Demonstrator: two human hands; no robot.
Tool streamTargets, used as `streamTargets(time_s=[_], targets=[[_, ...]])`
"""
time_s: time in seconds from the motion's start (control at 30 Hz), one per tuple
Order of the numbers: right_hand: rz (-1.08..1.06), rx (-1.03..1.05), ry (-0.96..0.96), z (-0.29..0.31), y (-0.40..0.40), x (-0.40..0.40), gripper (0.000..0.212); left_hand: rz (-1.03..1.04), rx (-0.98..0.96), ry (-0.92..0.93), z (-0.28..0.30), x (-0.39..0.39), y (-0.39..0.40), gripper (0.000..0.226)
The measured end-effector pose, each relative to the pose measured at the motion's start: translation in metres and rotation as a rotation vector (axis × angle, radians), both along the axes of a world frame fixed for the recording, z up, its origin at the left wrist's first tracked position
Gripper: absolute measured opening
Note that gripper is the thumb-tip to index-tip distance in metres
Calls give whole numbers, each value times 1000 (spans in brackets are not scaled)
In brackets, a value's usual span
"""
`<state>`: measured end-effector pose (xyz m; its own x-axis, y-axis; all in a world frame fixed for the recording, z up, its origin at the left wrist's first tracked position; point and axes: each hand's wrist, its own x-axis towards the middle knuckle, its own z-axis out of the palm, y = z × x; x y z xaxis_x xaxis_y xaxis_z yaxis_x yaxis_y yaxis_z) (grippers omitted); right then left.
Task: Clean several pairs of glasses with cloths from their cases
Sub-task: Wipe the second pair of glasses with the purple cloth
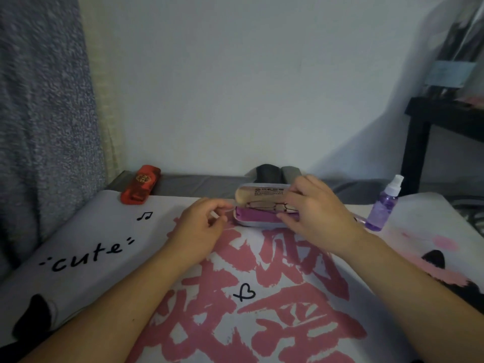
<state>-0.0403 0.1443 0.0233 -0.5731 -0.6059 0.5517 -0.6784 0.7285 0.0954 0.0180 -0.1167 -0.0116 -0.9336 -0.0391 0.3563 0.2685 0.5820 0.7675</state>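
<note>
From the head camera, a pair of thin-framed glasses [272,206] sits at the mouth of an open glasses case [262,218], whose tray has a purple lining and whose lid stands up behind with a beige inner face and a printed label. The case lies at the far middle of a cloth-covered table [104,231], on a white cover printed with large pink characters, the word "cute", a music note and a small heart. The left hand [201,226] is just to the left of the case, its fingers curled with thumb and forefinger pinched on the thin left temple arm of the glasses, which reaches out toward it. The right hand [317,210] is over the right side of the case, its fingers curled around the right end of the glasses frame, hiding that part of the case. Both forearms come in from the bottom of the picture. A red glasses case [140,188] lies closed near the far left edge of the table, well apart from the open one. A small spray bottle [383,208] with purple liquid and a white nozzle stands upright to the right of the right hand. Behind the open case, dark and grey folded things [275,171] rest against the wall; what they are cannot be told. A black shelf [429,127] stands at the far right, and grey fabric [39,100] hangs at the left.
</note>
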Motion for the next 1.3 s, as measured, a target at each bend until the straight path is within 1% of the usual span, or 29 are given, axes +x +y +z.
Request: streamTargets(time_s=[0.1, 0.17, 0.33, 0.43, 0.53, 0.57, 0.6, 0.67, 0.73, 0.77, 0.83, 0.9, 0.93, 1.0, 1.07, 1.13, 1.23, 1.3], targets=[[-37, 94, 59, -7, -15, -8, 28, 8, -3, -4, -1, -1, -1, 31], [-52, 108, 55, -12, -19, -10, 30, 3, -7, 6, -3, -1, 0, 31], [-43, 107, 28, -14, -13, -14, 30, 6, -11, 3, -2, -1, 0, 32], [-21, 95, -10, -15, -11, -10, 36, 13, -23, -6, -2, -1, 1, 32], [-2, 13, -38, -16, -6, -7, 34, 29, -33, -42, -1, -2, 1, 32], [3, -65, -37, -17, -2, -7, 32, 30, -32, -58, 0, -1, 2, 38], [-11, -166, -41, -17, 2, -7, 31, 23, -37, -70, 0, 1, 4, 49], [-111, -409, -103, -16, 10, -9, 33, -1, -73, -93, 2, 1, 13, 83], [-227, -606, -256, -15, 14, -10, 43, -43, -133, -102, 4, -7, 25, 110], [-239, -656, -362, -15, 14, -11, 49, -67, -147, -103, 6, -13, 31, 119], [-188, -695, -544, -15, 13, -9, 58, -108, -150, -105, 6, -25, 42, 126], [-130, -663, -622, -16, 11, -4, 58, -102, -157, -84, 4, -34, 51, 125], [-115, -627, -609, -16, 11, -1, 56, -83, -191, -58, 3, -36, 52, 122], [-99, -546, -539, -17, 11, 3, 51, -39, -321, 14, 1, -35, 50, 111], [-92, -460, -502, -16, 14, 6, 51, -20, -415, 69, -2, -32, 42, 103], [-88, -366, -502, -15, 17, 7, 59, -22, -447, 78, -3, -29, 36, 99], [-101, -236, -522, -13, 20, 10, 81, -9, -484, 67, -2, -28, 37, 93], [-93, -187, -500, -14, 20, 12, 85, -6, -512, 84, -1, -27, 38, 84]])
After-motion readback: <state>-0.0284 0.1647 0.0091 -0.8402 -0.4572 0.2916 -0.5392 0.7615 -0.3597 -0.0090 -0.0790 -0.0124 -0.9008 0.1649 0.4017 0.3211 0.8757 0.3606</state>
